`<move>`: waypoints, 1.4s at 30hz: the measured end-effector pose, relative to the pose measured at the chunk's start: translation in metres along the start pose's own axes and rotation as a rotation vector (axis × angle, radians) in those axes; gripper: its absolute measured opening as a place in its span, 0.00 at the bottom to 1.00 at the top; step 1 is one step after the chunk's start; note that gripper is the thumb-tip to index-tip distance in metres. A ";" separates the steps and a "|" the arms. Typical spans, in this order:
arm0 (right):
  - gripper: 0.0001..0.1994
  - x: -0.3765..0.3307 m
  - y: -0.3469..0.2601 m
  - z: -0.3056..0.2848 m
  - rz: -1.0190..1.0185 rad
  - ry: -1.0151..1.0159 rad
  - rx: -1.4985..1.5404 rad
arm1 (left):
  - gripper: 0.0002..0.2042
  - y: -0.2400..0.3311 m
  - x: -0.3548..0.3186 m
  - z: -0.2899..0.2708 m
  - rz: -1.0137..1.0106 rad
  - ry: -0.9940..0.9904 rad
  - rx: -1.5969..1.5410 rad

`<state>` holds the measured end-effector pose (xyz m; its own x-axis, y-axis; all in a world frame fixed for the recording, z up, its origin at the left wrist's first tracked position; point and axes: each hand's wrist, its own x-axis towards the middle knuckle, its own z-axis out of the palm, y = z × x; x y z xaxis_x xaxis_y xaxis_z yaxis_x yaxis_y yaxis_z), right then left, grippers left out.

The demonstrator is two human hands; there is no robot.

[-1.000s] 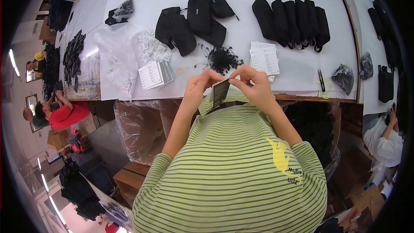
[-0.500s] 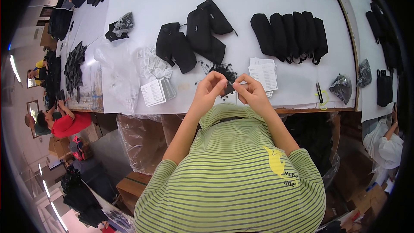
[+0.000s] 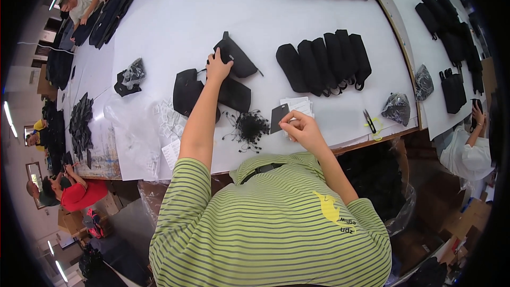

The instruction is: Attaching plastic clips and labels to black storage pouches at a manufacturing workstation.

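One bare left hand (image 3: 218, 68) lies with fingers spread over a soft black fabric pouch (image 3: 225, 52) bearing a small pale mark; whether the fingers have closed on the cloth, I cannot tell. More matte black pouches crowd around it: a tapering one (image 3: 245, 65) with a thin strap end, a blocky one (image 3: 238, 96) and a rounded one (image 3: 186, 93).

The right hand (image 3: 304, 132) holds a flat, stiff-looking black rectangular card (image 3: 278, 119) in a narrow pinch at its right edge, thumb against fingers. The card stands tilted in front of a stack of white printed paper sheets (image 3: 298, 103). Just left of it is a wiry tangle of thin black cords (image 3: 248, 127) on the smooth white tabletop (image 3: 212, 0).

Beyond the sheets, plump, elongated black fabric pouches (image 3: 324, 64) form a row side by side, with small loops at their near ends. To the right are dark-bladed snips (image 3: 370, 121) with a yellow loop, and a crinkled clear plastic bag with dark contents (image 3: 396, 109). Thin, wrinkled clear plastic sheeting (image 3: 129, 133) lies at left, beside small white tags (image 3: 169, 119).
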<state>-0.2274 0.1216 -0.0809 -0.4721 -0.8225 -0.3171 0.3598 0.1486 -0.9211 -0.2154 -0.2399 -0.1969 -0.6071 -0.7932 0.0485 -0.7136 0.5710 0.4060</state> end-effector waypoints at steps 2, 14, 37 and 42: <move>0.05 -0.005 0.007 -0.009 -0.012 0.062 0.028 | 0.28 0.023 -0.016 0.001 0.036 -0.056 -0.010; 0.05 -0.015 0.015 0.012 -0.023 -0.012 -0.044 | 0.09 0.033 -0.115 -0.014 0.356 0.067 -0.096; 0.06 -0.029 0.046 0.062 -0.365 -0.053 -0.724 | 0.07 0.031 -0.327 -0.098 -0.199 -0.189 -0.940; 0.08 -0.035 0.034 0.064 -0.193 -0.115 -0.568 | 0.05 0.036 -0.328 -0.109 -0.090 -0.053 -0.900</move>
<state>-0.1469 0.1205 -0.0871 -0.3851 -0.9129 -0.1351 -0.2243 0.2346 -0.9459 -0.0038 0.0179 -0.0988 -0.5935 -0.8032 -0.0510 -0.2296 0.1082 0.9673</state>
